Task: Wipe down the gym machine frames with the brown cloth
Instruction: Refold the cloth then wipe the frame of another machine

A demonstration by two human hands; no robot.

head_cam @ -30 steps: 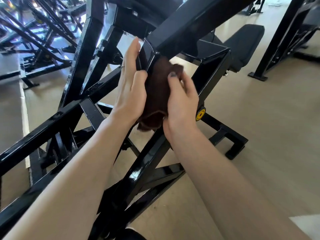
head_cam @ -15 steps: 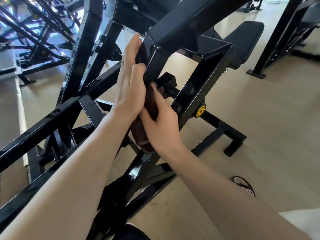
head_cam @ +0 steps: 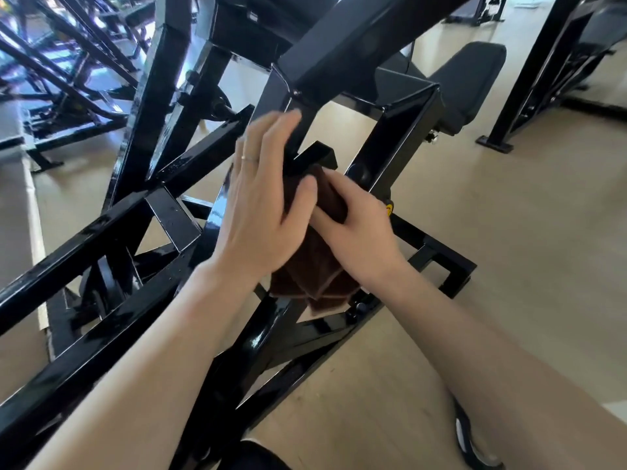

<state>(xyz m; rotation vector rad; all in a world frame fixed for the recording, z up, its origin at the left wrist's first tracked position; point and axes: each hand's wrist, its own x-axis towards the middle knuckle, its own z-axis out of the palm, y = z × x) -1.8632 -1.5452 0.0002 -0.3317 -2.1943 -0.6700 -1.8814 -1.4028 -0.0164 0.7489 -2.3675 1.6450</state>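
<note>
Brown folded cloth (head_cam: 315, 276) is pinched in the right hand (head_cam: 356, 228) against the glossy black steel frame strut (head_cam: 237, 347), whose long axis slopes up-right, while the left hand (head_cam: 261, 212) lies flat, fingers (head_cam: 271, 137) straight, over it.

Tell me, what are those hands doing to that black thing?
A person is cleaning a black gym machine frame with a brown cloth. The right hand grips the cloth against a slanted bar. The left hand lies flat, fingers straight, over the bar and cloth. The cloth's corner hangs down below the hands.
</note>
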